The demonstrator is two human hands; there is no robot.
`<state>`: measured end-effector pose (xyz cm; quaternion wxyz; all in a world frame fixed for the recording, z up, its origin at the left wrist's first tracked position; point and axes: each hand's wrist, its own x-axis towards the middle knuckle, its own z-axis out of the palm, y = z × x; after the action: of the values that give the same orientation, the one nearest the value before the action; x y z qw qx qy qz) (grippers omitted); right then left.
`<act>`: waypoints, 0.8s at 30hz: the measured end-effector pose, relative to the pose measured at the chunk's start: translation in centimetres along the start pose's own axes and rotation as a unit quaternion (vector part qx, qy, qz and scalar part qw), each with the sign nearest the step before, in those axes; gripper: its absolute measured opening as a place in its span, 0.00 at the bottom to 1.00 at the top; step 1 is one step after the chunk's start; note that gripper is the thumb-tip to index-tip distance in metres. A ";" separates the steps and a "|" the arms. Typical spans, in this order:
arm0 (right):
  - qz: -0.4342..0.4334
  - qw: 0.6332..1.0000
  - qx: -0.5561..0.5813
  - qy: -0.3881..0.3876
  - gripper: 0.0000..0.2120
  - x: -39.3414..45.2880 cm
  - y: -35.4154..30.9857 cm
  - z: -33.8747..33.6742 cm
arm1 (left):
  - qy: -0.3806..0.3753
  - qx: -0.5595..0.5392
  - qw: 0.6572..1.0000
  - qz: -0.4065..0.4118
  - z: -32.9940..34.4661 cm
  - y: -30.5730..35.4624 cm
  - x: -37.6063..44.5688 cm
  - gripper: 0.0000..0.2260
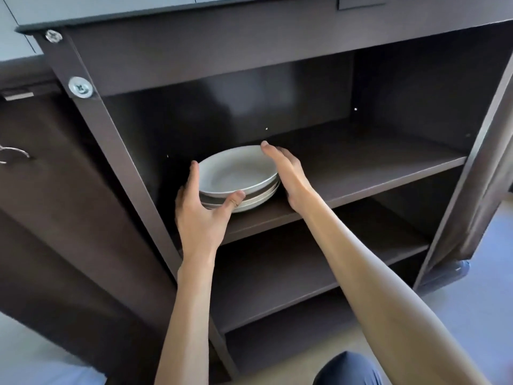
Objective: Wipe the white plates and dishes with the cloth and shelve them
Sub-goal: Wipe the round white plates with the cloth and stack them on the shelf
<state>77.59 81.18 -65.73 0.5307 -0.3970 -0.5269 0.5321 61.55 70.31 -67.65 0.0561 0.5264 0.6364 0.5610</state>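
Stack of white dishes (238,176) on the upper shelf (361,173) of a dark brown cabinet (194,59), toward its left end, close to the front edge. Deep dish on top, several flatter rims showing beneath it. Left hand (200,212) cupped at the stack's near-left side: fingers up along the left edge, thumb laid across the front rims, touching them. Right hand (288,176) at the stack's right side, fingers straight and pointing toward the back of the shelf, palm against or just beside the rims; contact there cannot be told for certain. Hands apart, one on each side of the stack, neither curled round it. Both forearms bare, reaching up from the bottom of the frame. Below, a second shelf (305,262) and a third, lower one, both dark. Two silver screws (80,87) in the cabinet's left front post. Metal ring (14,154) on the dark panel at far left. Blue-clad knee (347,368) at the bottom edge. Wheel (460,266) partly visible at the cabinet's lower right corner. Pale floor (472,315) to the right.
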 end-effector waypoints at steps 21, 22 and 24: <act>0.045 0.995 -0.091 0.011 0.43 1.7 1.7 0.7 | -0.037 -0.018 0.997 -0.059 -1.0 -0.8 0.2 0.43; 0.046 0.995 -0.091 0.011 0.43 1.6 1.7 0.7 | -0.036 -0.021 0.997 -0.062 -1.0 -0.8 0.3 0.42; 0.047 0.995 -0.092 0.010 0.43 1.6 1.6 0.7 | -0.034 -0.022 0.997 -0.064 -1.1 -0.8 0.3 0.42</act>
<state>76.49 82.82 -66.99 0.4714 -0.4739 -0.5490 0.5017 60.23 69.99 -67.70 0.1258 0.5019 0.6540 0.5519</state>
